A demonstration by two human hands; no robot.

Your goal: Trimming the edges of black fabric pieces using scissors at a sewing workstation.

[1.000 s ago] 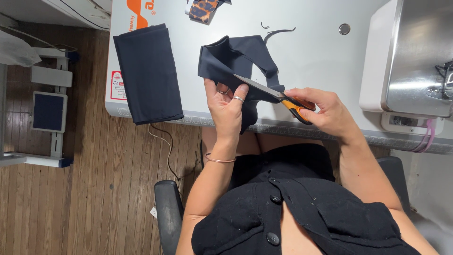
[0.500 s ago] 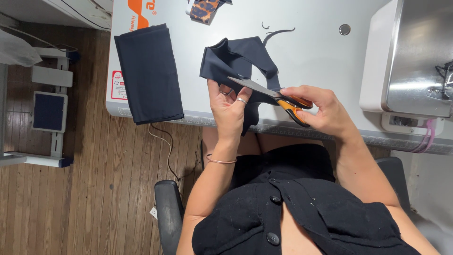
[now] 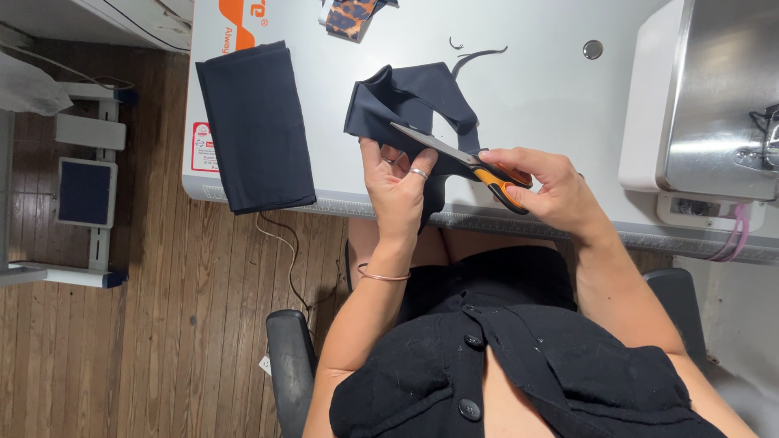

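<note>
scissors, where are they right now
In the head view, the scissors are right of centre at the table's near edge, held in the right hand, blades over the dark fabric that the left hand holds.

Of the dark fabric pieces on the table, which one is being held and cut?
The crumpled dark piece right of the flat folded one. The left hand grips its lower edge while the right hand works orange-handled scissors against it; the folded piece lies untouched.
</note>
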